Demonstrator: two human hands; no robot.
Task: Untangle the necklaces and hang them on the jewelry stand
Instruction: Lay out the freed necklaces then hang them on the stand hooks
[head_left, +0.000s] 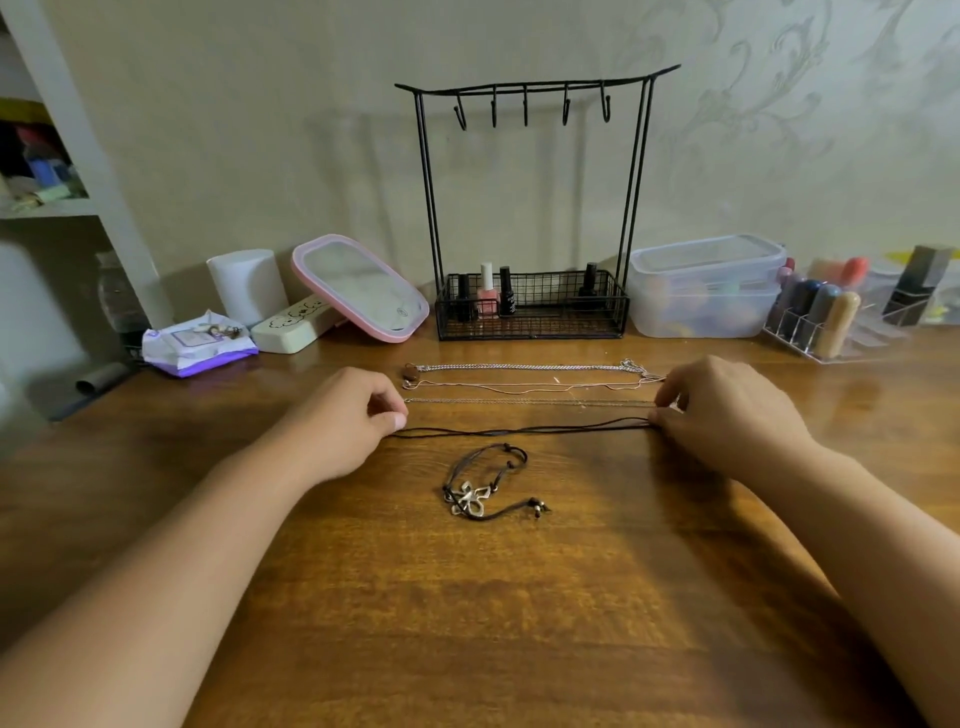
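- Five necklaces lie on the table (467, 597) before the stand (530, 208), whose hooks are bare.
- Left hand (353, 415) and right hand (727, 410) each pinch an end of the black cord (519, 430), stretched flat between them.
- Cord looks light and limp (best held at both ends).
- Chains (519, 384) behind look slippery, snag-prone.
- Flower-pendant cord (478, 493) lies coiled nearby.

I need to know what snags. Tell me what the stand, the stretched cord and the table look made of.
Stand: thin black wire, likely painted metal, matte, with a mesh basket.
Cord: dark, dull, limp; looks like leather or waxed string, which one unclear.
Table: wood grain under a glossy finish; possibly veneer.
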